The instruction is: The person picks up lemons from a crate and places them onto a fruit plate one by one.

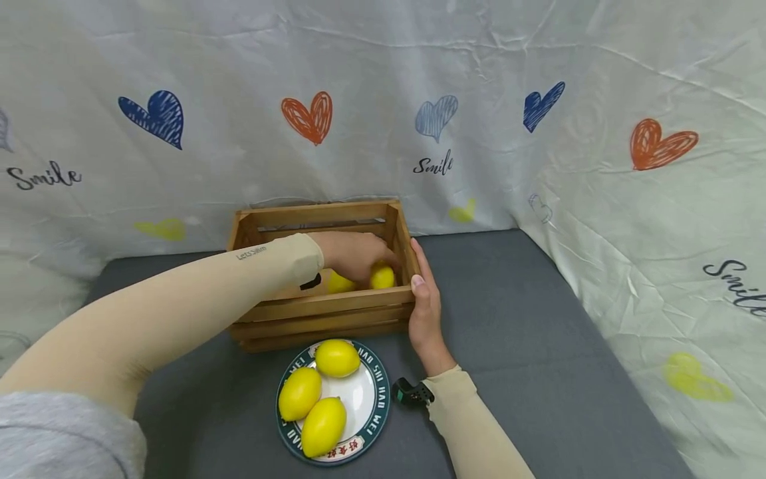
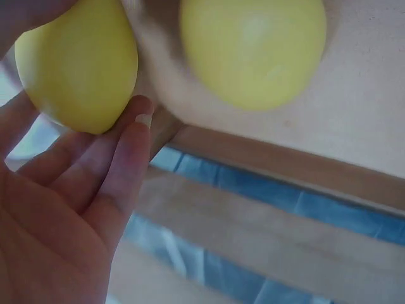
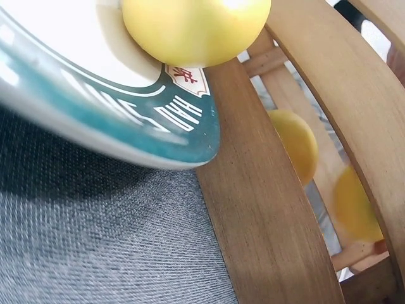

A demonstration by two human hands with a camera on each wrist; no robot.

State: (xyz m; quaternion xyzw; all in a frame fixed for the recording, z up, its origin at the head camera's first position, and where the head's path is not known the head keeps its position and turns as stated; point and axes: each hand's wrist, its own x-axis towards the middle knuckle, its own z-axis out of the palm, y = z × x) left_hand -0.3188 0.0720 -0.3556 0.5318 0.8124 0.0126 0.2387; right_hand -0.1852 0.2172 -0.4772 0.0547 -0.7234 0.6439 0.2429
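My left hand point(image 1: 359, 256) reaches down into a slatted wooden crate point(image 1: 323, 306). Its fingers and thumb grip a lemon point(image 2: 79, 69) near the crate's right end. A second lemon point(image 2: 253, 54) lies beside it on the crate floor, apart from the hand. My right hand point(image 1: 426, 313) rests against the outside of the crate's right end, its fingers straight along the side and its thumb by the front corner. In front of the crate stands a plate point(image 1: 378, 399) with a green lettered rim, bearing three lemons point(image 1: 324, 426).
A dark grey cloth point(image 1: 509, 372) covers the table. Behind the crate and along the right hangs a white curtain point(image 1: 371, 60) printed with hearts and words. The plate stands close to the crate's front slats, left of the right wrist's black band point(image 1: 413, 392).
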